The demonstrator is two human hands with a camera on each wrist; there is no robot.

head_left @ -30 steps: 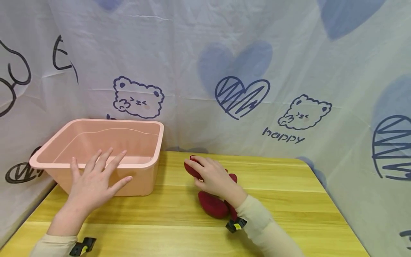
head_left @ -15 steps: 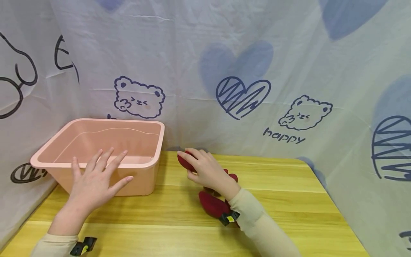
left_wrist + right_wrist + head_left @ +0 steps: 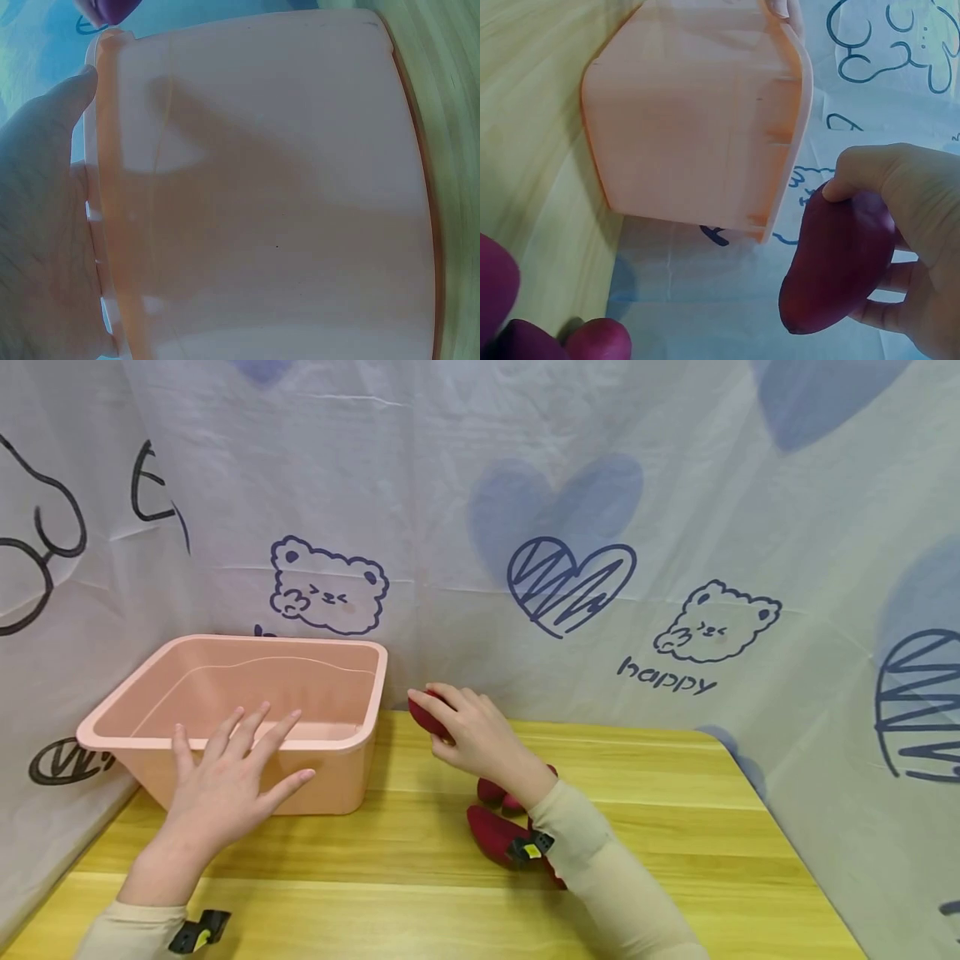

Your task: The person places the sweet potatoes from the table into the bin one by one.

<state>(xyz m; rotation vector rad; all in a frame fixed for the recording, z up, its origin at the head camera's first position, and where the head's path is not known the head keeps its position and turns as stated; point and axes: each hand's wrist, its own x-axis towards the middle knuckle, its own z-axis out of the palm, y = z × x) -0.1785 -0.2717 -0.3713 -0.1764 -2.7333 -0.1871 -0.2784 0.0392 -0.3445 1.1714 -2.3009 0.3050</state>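
My right hand [image 3: 483, 735] holds a dark red, smooth, mango-shaped piece [image 3: 427, 717] above the table, right of the pink plastic tub [image 3: 330, 785]. The right wrist view shows the thumb on one side of that piece [image 3: 832, 262] and fingers behind it, its rounded lower end sticking out. My left hand [image 3: 225, 785] lies with spread, straight fingers across the tub's near rim. From the left wrist, the thumb [image 3: 75, 94] shows at the rim, beside the tub's outer wall [image 3: 285, 187].
Several more dark red pieces [image 3: 491, 835] lie on the wooden table [image 3: 660, 827] below my right forearm, which partly hides them. A pale printed cloth [image 3: 450, 635] hangs behind the table and at both sides. The tub stands near the back left.
My right hand has lifted the dark red piece off the group and carried it up and left, closer to the tub. The left hand keeps its place on the rim.
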